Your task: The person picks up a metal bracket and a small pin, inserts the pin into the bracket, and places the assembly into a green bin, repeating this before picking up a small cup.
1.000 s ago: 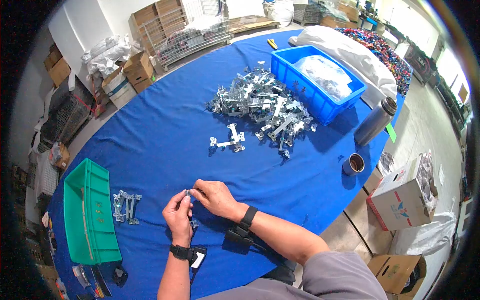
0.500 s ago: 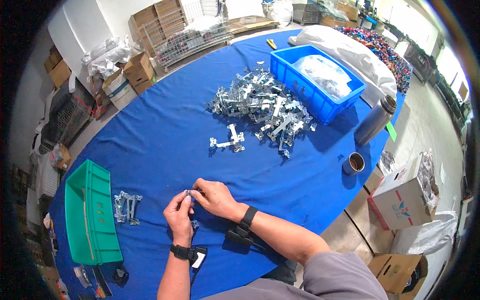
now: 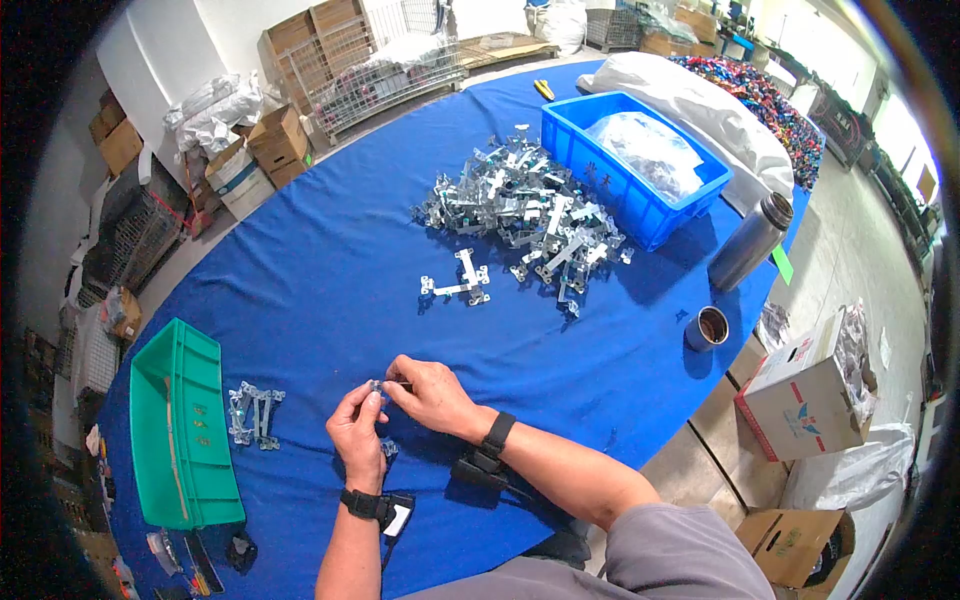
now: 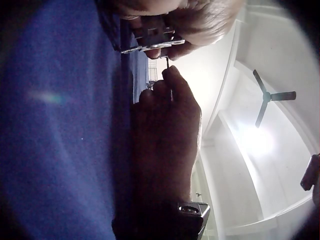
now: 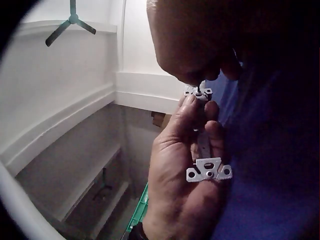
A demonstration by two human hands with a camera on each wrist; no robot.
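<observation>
The left grip (image 3: pixel 358 428) is curled round a small silver metal bracket (image 3: pixel 378 386), fingers along its length, just above the blue cloth-covered tabletop (image 3: pixel 320 270) near its front edge. The right grip (image 3: pixel 432 395) pinches a thin dark pin (image 4: pixel 167 61) (too small to identify further) at the bracket's top end, close against the left fingertips. Off to the left, a small cluster of like brackets (image 3: pixel 253 413) lies just beside a green plastic tray (image 3: pixel 180 440). Well apart, a heap of silver brackets (image 3: pixel 520 215) rests against a blue plastic bin (image 3: pixel 590 180).
</observation>
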